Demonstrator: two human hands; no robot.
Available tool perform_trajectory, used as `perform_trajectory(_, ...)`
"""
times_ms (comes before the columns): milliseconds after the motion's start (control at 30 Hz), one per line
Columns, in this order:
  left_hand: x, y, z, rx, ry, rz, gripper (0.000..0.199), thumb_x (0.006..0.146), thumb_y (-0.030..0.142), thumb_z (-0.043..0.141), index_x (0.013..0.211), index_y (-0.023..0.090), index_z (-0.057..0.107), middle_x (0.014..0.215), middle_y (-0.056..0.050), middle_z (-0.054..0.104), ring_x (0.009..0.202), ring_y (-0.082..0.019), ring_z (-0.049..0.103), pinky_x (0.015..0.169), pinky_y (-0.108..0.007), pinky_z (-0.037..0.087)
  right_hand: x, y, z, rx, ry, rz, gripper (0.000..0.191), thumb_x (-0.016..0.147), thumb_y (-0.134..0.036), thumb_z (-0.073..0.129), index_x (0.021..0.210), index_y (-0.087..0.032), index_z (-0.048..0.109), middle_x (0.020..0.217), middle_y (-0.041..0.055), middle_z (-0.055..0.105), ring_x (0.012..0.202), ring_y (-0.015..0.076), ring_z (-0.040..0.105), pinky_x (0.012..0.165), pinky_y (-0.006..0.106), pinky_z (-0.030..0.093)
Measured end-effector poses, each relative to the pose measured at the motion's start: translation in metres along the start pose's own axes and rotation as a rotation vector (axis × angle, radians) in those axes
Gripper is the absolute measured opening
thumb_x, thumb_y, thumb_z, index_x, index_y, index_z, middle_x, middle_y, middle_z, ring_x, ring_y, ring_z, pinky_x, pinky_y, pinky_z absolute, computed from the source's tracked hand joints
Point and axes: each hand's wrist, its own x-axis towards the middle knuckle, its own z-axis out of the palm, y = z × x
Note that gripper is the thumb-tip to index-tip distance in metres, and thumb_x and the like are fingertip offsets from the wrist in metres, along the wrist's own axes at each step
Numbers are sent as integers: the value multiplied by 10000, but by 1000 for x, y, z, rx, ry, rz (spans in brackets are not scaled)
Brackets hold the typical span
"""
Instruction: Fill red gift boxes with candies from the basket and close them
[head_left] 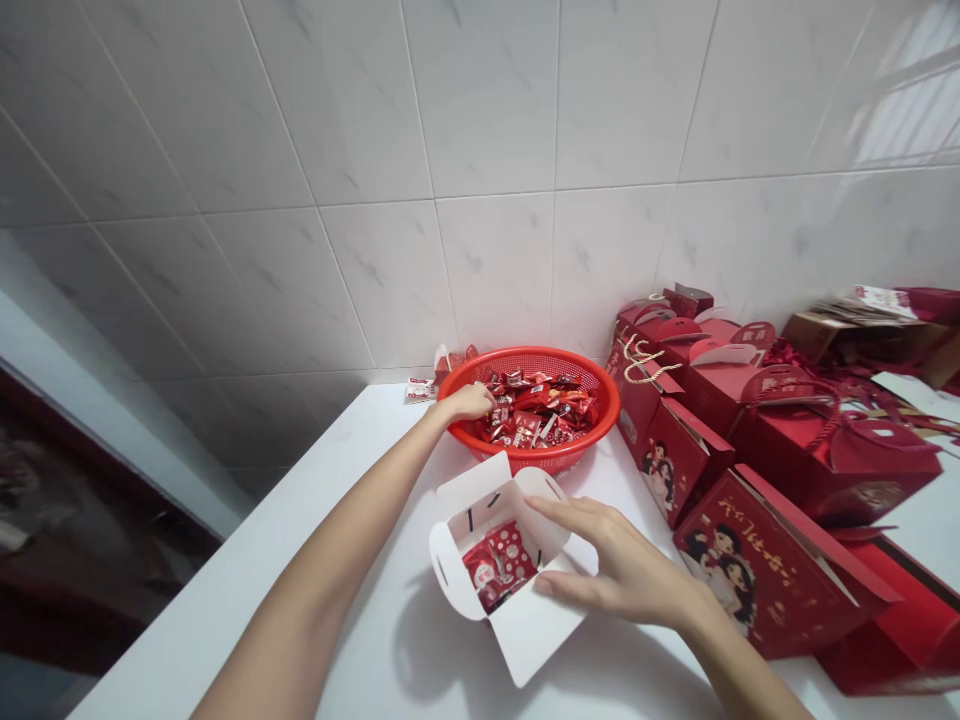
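In the head view, a white worktop (390, 540) ran back to a pale tiled wall (495, 260). Its left edge slanted from the lower left toward the wall, with a dark, blurred area beyond. A bare strip of surface lay between that edge and the left forearm.

Near the wall, a red oval basket (609, 402) held a heap of small red wrapped packets (534, 408). The left hand (469, 402) reached over the basket's left rim, fingertips among the packets; whether its grip had closed on one could not be told.

Just in front of the basket stood a carton (536, 635), white inside, its flaps spread outward and its top open. A few red packets (502, 562) lay in the bottom. The right hand (611, 565) was at the carton's right side, its grip open, thumb and fingers apart, touching the flaps.

Red gift boxes (780, 570), several with handles, crowded the right side, leaving a narrow gap beside the basket and little room past the right forearm. A small white-and-red packet (420, 390) lay left of the basket, near the worktop's back corner.
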Motion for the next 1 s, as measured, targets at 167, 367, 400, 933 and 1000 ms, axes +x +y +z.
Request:
perform_trajectory(167,8,1,5,174,-207,-83,201,954,324,644,991,128,666,981,-54,681,865,-186,664,794,-364,566,1,0,0,9,3,-25,662,893,-598,616,1462,-281,504,1350,89,648,1146,309,657,903,363,543)
perform_trajectory(367,10,-1,10,253,-286,-94,196,964,306,631,1072,145,659,1064,-67,673,923,-195,662,823,-375,569,0,1,1,-18,1,-11,665,891,-578,625,1471,-280,494,1362,89,639,1151,306,650,930,378,532)
perform_trajectory(400,10,-1,11,263,-288,-99,202,966,308,629,1081,145,656,1072,-70,672,929,-197,663,827,-379,570,0,1,1,-14,-1,-12,660,892,-578,623,1470,-285,495,1359,84,641,1152,304,649,928,372,532)
perform_trajectory(933,-10,15,-2,67,-74,-28,115,819,144,668,908,140,740,867,-68,723,821,-211,669,765,-307,511,3,0,0,36,-2,-33,672,888,-541,649,1484,-286,473,1380,89,627,1152,309,653,917,371,533)
perform_trajectory(1000,-17,20,-11,-26,2,26,245,825,149,595,1011,144,754,921,-71,741,852,-217,669,758,-278,492,2,0,0,23,-3,-27,675,885,-523,660,1486,-281,471,1386,91,622,1153,312,654,921,377,532)
